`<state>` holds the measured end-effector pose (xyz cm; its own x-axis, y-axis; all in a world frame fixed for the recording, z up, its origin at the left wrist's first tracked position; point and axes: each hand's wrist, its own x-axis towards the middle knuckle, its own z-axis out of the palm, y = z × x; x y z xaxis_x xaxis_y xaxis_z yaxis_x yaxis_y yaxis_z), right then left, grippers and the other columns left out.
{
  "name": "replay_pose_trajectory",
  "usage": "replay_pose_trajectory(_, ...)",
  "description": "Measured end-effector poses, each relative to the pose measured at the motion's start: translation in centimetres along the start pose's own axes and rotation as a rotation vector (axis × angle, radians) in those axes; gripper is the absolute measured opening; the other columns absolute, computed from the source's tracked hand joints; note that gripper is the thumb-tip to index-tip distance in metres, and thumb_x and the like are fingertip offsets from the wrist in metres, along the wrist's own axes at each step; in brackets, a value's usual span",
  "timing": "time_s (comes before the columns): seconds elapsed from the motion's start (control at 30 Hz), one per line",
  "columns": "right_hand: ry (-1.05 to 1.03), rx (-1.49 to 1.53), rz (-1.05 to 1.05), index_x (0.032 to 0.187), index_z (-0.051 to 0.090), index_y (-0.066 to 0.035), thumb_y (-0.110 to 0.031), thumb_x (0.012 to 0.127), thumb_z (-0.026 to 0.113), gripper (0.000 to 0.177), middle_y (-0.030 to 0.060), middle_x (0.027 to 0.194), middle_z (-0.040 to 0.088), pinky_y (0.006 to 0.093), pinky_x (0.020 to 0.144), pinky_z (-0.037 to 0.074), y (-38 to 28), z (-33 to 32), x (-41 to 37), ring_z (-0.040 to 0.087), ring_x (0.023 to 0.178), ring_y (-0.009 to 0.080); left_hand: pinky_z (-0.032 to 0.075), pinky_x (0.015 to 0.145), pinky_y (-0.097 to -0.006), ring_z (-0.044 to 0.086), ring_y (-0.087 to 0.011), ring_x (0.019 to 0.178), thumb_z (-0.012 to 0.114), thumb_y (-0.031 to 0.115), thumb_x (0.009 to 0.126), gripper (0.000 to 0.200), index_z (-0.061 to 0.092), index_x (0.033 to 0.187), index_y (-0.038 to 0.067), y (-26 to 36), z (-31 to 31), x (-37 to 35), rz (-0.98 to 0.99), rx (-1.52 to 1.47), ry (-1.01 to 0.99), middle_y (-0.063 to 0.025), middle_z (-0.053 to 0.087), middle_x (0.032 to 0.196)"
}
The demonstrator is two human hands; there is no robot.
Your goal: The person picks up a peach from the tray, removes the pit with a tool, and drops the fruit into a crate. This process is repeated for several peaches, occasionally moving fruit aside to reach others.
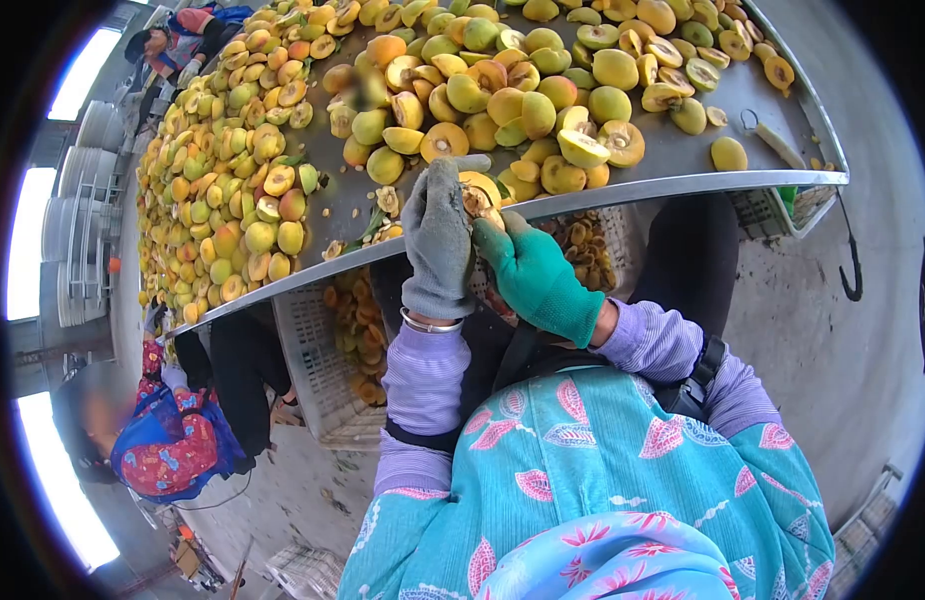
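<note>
Close to the metal table's front edge, my two gloved hands meet around a cut apricot (480,190). My left hand (438,240), in a grey glove, is closed on the fruit from the left side. My right hand (543,275), in a green glove, pinches the lower right of the same fruit, where brownish torn flesh shows between the fingers. Just beyond the hands lie whole and halved apricots (583,148), some halves with the pit still in them. Loose pits and scraps (388,200) are scattered to the left of my left hand.
The metal table (673,150) carries a large heap of apricots (223,190) on the left. Below its edge stand crates (318,370) with apricot pieces. A wooden-handled tool (780,145) with a wire loop lies at right. Another person (178,430) sits at the left; one more is farther off.
</note>
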<state>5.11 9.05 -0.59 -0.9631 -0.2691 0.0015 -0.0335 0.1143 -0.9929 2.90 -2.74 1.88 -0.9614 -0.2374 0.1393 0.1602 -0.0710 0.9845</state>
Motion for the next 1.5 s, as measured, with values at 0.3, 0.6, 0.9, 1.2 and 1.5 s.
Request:
replay_pose_trajectory(0.3,-0.319,0.35,0.269,0.096,0.058,-0.004,-0.03,0.103,0.051,0.028,-0.0001,0.068,0.056,0.0302,0.05,0.041,-0.7,-2.1,0.4,0.05,0.058,0.0115,0.04,0.055,-0.0258,0.047,-0.0059,0.064,0.053,0.024,0.103,0.03,0.065,0.086,0.003,-4.0,-0.5,0.6,-0.039,0.034,0.213,0.0041,0.052,0.072)
replay_pose_trajectory(0.6,-0.476,0.69,0.574,0.084,0.054,-0.012,-0.054,0.103,0.039,0.048,-0.0005,0.062,0.051,0.0262,0.045,0.041,-4.2,-3.9,0.1,0.049,0.05,0.0099,0.045,0.061,-0.0263,0.054,-0.0089,0.065,0.05,0.029,0.097,0.04,0.073,0.084,-0.002,5.7,2.1,4.1,-0.223,0.601,-0.423,-0.0035,0.065,0.071)
replay_pose_trajectory(0.9,-0.629,1.009,0.563,0.085,0.052,-0.015,-0.06,0.102,0.033,0.052,-0.0073,0.054,0.033,0.0256,0.041,0.034,-3.9,-3.9,-0.4,0.036,0.041,0.01,0.051,0.074,-0.0299,0.065,-0.0188,0.077,0.049,0.026,0.097,0.038,0.07,0.084,-0.002,2.8,1.5,4.6,-0.024,0.457,-0.561,-0.0112,0.071,0.085)
replay_pose_trajectory(1.2,-1.131,1.524,0.627,0.093,0.055,-0.015,-0.059,0.103,0.034,0.05,-0.0079,0.057,0.043,0.0261,0.044,0.034,-3.1,-3.9,0.8,0.041,0.042,0.0071,0.055,0.073,-0.0317,0.067,-0.0212,0.079,0.057,0.022,0.096,0.023,0.064,0.106,0.003,2.6,-4.1,-0.9,-0.3,-0.328,0.176,-0.01,0.068,0.09)
replay_pose_trajectory(1.5,-0.734,1.126,1.064,0.089,0.056,-0.016,-0.058,0.101,0.043,0.046,-0.0051,0.057,0.042,0.0272,0.043,0.038,2.2,-4.6,-0.9,0.041,0.044,0.0101,0.048,0.087,-0.0469,0.061,-0.0403,0.099,0.064,0.03,0.084,0.025,0.072,0.091,0.007,-0.1,-12.7,9.8,0.059,1.266,0.309,-0.0195,0.069,0.097)
